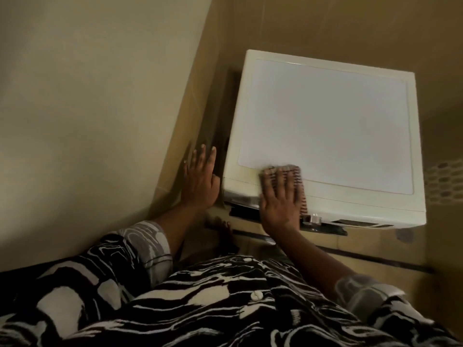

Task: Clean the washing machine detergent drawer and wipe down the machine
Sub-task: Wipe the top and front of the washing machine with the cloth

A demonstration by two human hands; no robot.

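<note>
Head view: we see the right hand (278, 204) flat on the striped cloth (298, 172) at the washing machine (325, 121) front lip, left hand (200, 176) open; overshoot and it could slip off.

No readable text, labels or numbers anywhere.

From here I see the washing machine (325, 126) top lying open ahead and right of my right hand (278, 199) and its cloth (302, 196). Leftward, the wall (100, 96) leaves a narrow gap beside the machine; my left hand (200, 181) fills it.
</note>
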